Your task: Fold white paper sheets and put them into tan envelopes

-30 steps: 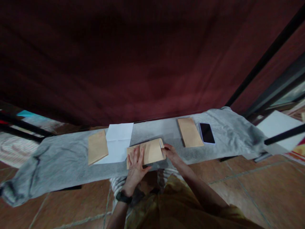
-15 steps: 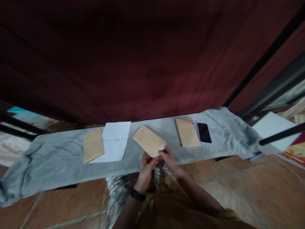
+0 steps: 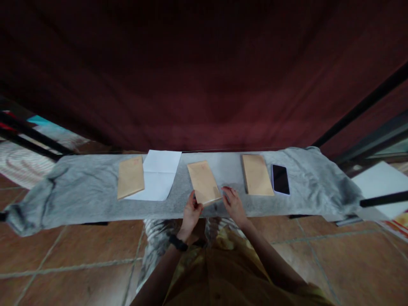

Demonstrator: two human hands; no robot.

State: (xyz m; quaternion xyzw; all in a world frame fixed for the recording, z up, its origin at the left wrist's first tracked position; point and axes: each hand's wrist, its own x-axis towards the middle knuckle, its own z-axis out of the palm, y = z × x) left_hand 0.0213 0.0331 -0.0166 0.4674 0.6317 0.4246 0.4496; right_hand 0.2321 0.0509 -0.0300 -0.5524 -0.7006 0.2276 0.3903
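A tan paper envelope (image 3: pixel 204 182) lies slightly tilted in the middle of the grey cloth, near its front edge. My left hand (image 3: pixel 191 211) pinches its lower left corner between thumb and fingers. Just off the lower right corner is my right hand (image 3: pixel 234 206), fingers apart and curved, holding nothing. To the right a stack of tan envelopes (image 3: pixel 257 174) rests on the cloth. Further left, another tan envelope (image 3: pixel 131 177) partly covers a creased white sheet of paper (image 3: pixel 161 178).
A phone (image 3: pixel 281 179) with a pale purple edge lies right of the stack. Grey cloth (image 3: pixel 89 187) covers the long narrow surface, with a dark red curtain (image 3: pixel 204 93) behind it. Black poles (image 3: pixel 385 199) stand at both ends. Tiled floor (image 3: pixel 306 255) shows below.
The envelope has turned more upright and its white lower edge no longer shows. My right hand has let go of it and moved slightly right; my left hand still holds it. The view has shifted.
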